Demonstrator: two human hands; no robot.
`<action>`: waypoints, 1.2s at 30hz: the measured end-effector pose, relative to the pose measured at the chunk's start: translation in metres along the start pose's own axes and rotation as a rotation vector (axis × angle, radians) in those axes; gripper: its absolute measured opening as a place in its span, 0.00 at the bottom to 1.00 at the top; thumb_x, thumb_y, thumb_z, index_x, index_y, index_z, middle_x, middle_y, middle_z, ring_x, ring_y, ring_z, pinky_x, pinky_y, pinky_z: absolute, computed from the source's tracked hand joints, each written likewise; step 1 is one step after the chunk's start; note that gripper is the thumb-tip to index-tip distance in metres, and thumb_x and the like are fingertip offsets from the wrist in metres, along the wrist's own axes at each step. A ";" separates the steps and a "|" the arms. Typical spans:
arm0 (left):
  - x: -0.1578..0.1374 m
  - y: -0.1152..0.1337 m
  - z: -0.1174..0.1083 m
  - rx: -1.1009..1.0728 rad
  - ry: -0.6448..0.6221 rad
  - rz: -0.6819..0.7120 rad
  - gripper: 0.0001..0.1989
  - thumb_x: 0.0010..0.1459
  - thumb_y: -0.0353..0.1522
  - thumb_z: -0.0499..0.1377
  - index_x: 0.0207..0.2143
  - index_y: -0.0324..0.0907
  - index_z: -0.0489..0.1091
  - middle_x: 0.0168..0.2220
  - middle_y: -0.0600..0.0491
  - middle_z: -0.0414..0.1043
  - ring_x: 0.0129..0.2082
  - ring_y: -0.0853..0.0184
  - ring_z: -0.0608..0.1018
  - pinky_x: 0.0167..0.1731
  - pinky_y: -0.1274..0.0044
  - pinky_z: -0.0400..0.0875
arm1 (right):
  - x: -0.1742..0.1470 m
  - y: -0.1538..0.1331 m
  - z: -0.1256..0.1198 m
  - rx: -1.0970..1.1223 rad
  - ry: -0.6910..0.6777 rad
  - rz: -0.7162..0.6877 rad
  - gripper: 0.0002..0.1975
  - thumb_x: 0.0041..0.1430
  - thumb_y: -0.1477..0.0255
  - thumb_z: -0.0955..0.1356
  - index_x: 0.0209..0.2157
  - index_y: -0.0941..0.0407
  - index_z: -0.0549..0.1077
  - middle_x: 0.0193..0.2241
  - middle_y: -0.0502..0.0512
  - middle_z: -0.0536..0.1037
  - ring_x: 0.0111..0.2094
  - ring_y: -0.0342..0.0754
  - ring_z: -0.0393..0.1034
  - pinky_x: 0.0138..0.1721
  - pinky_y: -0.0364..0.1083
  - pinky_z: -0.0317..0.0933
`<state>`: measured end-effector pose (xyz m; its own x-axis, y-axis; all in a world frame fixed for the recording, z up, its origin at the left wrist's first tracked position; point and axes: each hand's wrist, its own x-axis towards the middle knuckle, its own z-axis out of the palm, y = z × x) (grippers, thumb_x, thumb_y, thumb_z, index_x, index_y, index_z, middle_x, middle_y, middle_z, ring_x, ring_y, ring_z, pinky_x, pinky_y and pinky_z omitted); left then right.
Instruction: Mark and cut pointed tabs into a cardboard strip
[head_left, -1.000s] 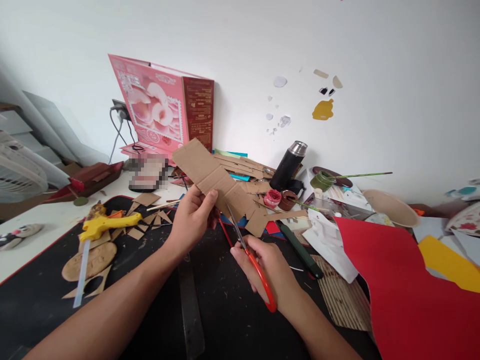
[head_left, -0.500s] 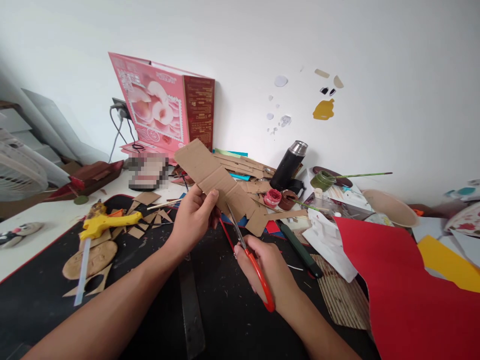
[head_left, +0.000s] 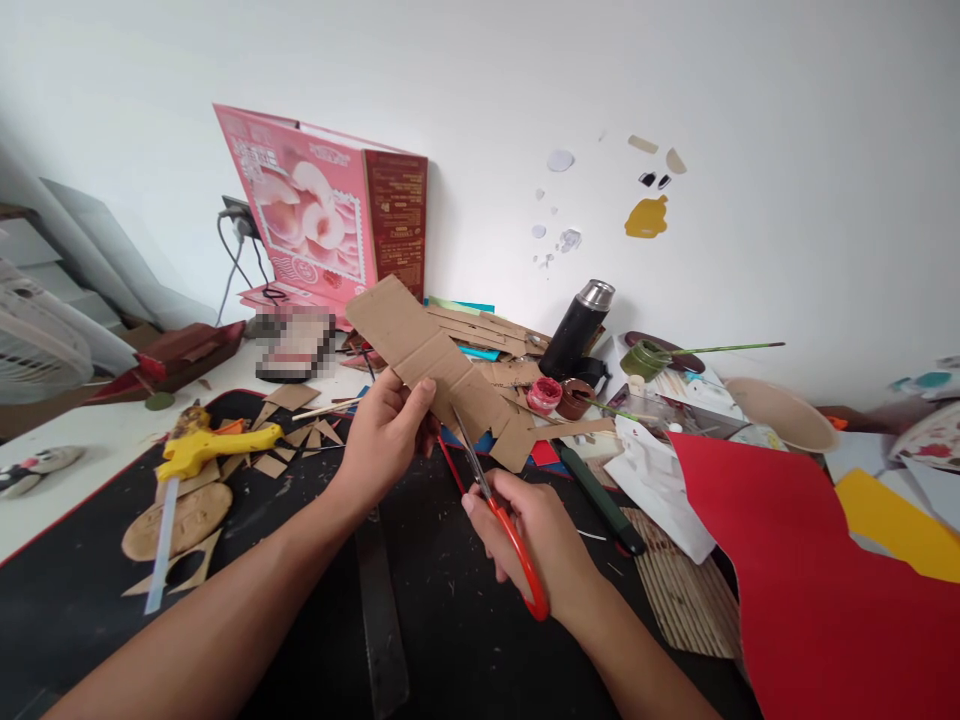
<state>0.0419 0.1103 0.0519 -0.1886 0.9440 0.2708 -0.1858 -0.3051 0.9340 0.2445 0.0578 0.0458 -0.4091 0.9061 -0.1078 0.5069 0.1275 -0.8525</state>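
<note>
Cardboard pinched by L fingers, R fingers curled round scissors, pink box w/ illegible print

No wording can be read with certainty. On the pink box, upper left of the frame, blurred characters are printed, with a round postmark-like sign lower down. On its dark red side panel, rows of lettering are too small to be made out.

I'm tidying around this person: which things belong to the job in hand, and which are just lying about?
In use:
- cardboard piece, in the left hand
- scissors, in the right hand

Apparently just lying about:
- yellow glue gun
- black flask
- pink box
- red sheet
</note>
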 end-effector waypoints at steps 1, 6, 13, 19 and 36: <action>0.000 0.000 0.000 0.002 0.002 0.001 0.24 0.61 0.52 0.71 0.41 0.44 0.68 0.23 0.61 0.72 0.12 0.73 0.70 0.09 0.82 0.62 | 0.000 0.001 -0.001 0.021 -0.009 -0.011 0.14 0.73 0.57 0.71 0.40 0.53 0.76 0.22 0.47 0.76 0.19 0.46 0.74 0.25 0.42 0.63; 0.001 0.002 -0.001 0.014 0.000 -0.013 0.25 0.61 0.52 0.71 0.40 0.44 0.67 0.22 0.62 0.71 0.12 0.73 0.70 0.09 0.82 0.62 | -0.001 0.000 -0.008 0.118 -0.059 -0.032 0.20 0.69 0.51 0.75 0.44 0.55 0.79 0.28 0.53 0.84 0.32 0.54 0.85 0.34 0.45 0.71; 0.001 0.004 -0.002 0.010 0.013 -0.014 0.25 0.61 0.53 0.71 0.40 0.45 0.66 0.22 0.62 0.71 0.12 0.73 0.70 0.09 0.82 0.63 | -0.002 0.003 -0.014 0.264 -0.181 -0.006 0.32 0.59 0.51 0.82 0.54 0.57 0.78 0.37 0.58 0.88 0.37 0.56 0.86 0.43 0.49 0.75; 0.001 0.004 -0.002 0.000 0.013 -0.008 0.23 0.62 0.51 0.71 0.40 0.44 0.67 0.23 0.62 0.71 0.12 0.73 0.70 0.09 0.82 0.62 | -0.003 -0.001 -0.019 0.337 -0.246 0.018 0.40 0.58 0.46 0.81 0.62 0.57 0.75 0.39 0.63 0.88 0.43 0.59 0.87 0.45 0.51 0.77; -0.003 0.002 0.000 -0.001 -0.004 0.005 0.21 0.64 0.50 0.70 0.40 0.45 0.68 0.22 0.61 0.71 0.12 0.71 0.70 0.09 0.80 0.61 | 0.002 0.000 -0.005 0.339 -0.121 0.097 0.36 0.60 0.39 0.75 0.49 0.58 0.77 0.27 0.51 0.80 0.17 0.43 0.71 0.19 0.40 0.61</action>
<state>0.0416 0.1065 0.0533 -0.1852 0.9431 0.2763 -0.1860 -0.3097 0.9325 0.2479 0.0617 0.0485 -0.4687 0.8505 -0.2388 0.2757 -0.1160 -0.9542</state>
